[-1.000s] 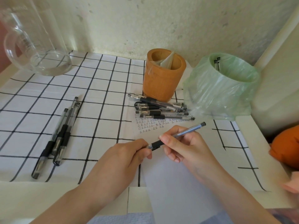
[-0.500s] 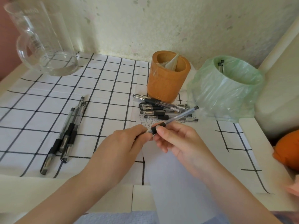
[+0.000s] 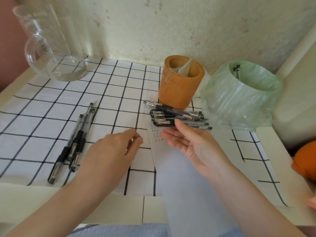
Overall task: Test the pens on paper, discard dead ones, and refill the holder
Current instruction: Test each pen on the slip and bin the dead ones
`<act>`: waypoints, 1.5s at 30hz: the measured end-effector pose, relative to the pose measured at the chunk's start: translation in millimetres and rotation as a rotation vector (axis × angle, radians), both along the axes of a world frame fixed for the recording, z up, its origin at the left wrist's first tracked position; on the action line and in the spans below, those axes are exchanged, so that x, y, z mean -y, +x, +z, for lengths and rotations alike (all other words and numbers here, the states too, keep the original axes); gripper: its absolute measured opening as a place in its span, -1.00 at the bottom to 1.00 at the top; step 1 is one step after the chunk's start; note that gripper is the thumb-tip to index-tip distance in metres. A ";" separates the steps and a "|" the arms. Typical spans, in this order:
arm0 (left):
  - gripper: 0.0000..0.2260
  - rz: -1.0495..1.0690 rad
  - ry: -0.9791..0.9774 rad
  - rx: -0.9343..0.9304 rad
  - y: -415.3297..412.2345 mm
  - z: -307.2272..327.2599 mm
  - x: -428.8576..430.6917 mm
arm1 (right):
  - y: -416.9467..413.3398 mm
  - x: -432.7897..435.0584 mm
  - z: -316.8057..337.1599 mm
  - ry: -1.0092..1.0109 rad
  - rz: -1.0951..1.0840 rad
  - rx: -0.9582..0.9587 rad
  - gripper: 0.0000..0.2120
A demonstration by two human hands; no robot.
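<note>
Your right hand point(image 3: 193, 142) pinched a black-capped clear plastic pen point(image 3: 181, 123) by thumb and fingers, just before the round orange holder point(image 3: 179, 86), over the smooth white paper point(image 3: 188, 177). Your left hand point(image 3: 112, 151) hovered loosely curled, gripping nothing.

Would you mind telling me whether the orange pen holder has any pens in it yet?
No pens show. The orange pen holder stands upright, and only a pale divider is visible through its open top; its bottom is hidden.
</note>
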State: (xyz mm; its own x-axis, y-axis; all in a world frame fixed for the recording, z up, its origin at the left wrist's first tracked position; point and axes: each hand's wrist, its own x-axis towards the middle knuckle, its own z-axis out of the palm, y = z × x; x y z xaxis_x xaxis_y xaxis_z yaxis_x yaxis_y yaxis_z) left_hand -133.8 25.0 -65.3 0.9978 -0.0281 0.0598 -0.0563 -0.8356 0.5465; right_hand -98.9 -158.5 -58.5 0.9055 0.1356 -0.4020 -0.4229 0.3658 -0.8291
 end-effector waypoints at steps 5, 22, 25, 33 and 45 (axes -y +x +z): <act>-0.85 0.025 0.024 -0.006 -2.2 1.2 -2.8 | 12.2 -2.8 0.5 -0.033 0.022 0.031 -0.74; -0.78 0.096 0.421 0.139 7.2 -25.5 -39.3 | 17.8 4.0 0.6 -0.280 0.030 0.202 -0.80; -0.65 0.073 0.418 0.125 10.0 -29.1 -39.3 | 16.8 5.0 0.1 -0.283 0.042 0.218 -0.80; -0.49 0.146 0.399 0.189 12.5 -24.5 -40.3 | 14.1 8.1 -1.6 -0.293 0.064 0.242 -0.80; -0.63 -0.277 -0.333 0.296 -1.7 1.3 10.1 | -2.6 -10.3 0.1 -0.281 0.382 0.304 -0.66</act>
